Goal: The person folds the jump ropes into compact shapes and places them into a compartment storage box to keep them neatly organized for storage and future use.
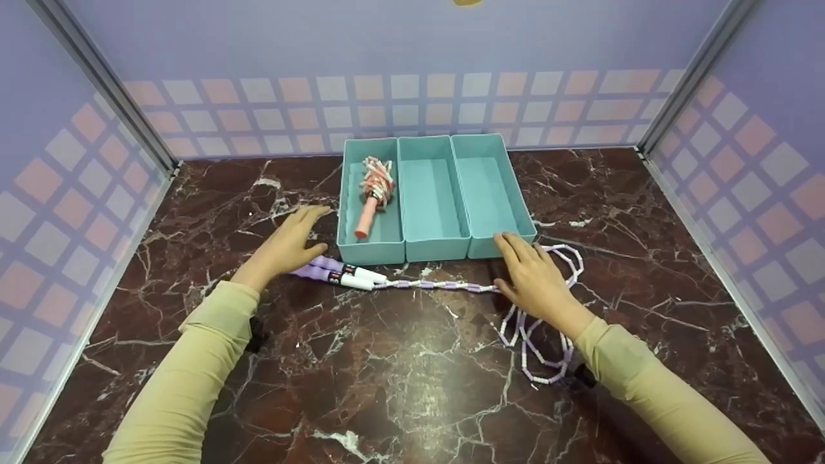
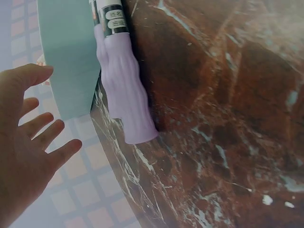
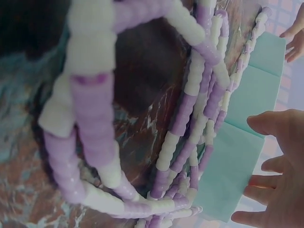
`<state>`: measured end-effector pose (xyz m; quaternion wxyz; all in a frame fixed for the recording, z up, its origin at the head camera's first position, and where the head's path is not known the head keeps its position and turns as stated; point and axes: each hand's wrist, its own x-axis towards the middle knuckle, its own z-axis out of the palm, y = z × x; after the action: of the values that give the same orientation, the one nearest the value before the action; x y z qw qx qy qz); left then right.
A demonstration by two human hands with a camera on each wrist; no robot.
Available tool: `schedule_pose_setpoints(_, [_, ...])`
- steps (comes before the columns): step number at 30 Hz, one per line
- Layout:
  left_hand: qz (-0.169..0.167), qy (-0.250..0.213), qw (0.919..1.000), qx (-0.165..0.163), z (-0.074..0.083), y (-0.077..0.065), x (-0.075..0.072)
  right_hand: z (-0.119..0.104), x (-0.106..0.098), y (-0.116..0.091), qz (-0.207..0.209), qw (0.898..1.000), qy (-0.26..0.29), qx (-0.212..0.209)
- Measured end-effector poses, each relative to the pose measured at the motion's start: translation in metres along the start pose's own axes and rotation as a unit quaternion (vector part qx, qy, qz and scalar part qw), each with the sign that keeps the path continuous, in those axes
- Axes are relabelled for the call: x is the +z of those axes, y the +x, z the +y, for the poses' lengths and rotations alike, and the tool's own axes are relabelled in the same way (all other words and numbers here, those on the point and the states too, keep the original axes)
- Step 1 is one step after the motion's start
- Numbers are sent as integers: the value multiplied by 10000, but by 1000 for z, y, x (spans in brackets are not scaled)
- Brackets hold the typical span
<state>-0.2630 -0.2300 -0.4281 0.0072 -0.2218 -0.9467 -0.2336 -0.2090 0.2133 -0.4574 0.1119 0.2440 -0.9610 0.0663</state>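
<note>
Both my left hand (image 1: 283, 245) and right hand (image 1: 535, 280) hold their fingers (image 2: 69, 151) apart, near the jump rope (image 1: 422, 284) on the counter (image 1: 361, 361).

Three bins (image 1: 437, 250) are set side by side near the back of the table (image 1: 387, 399). One rope (image 1: 367, 216) is held in the left bin (image 1: 370, 254). In front, a second rope (image 1: 445, 285) is laid, handles (image 1: 358, 281) left, loops (image 1: 541, 380) right.
</note>
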Motion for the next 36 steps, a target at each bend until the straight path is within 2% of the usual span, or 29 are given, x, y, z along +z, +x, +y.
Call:
schedule_pose_setpoints(6, [-226, -55, 9997, 23, -4, -12, 5, -1, 0, -1, 59, 9999, 155, 2])
schedule_pose_setpoints(11, [-344, 102, 9991, 211, -9, -17, 10, -2, -1, -1, 163, 9996, 221, -35])
schedule_pose_setpoints(22, [-242, 0, 9994, 229, -15, -27, 22, -3, 0, 0, 845, 9954, 287, -344])
schedule_pose_setpoints(29, [-429, -66, 9990, 96, -18, -30, 29, -5, 0, 0, 1231, 9899, 353, -616])
schedule_pose_setpoints(36, [-391, 50, 9992, 80, -20, -33, 31, -7, 1, 2, 1509, 9837, 424, -879])
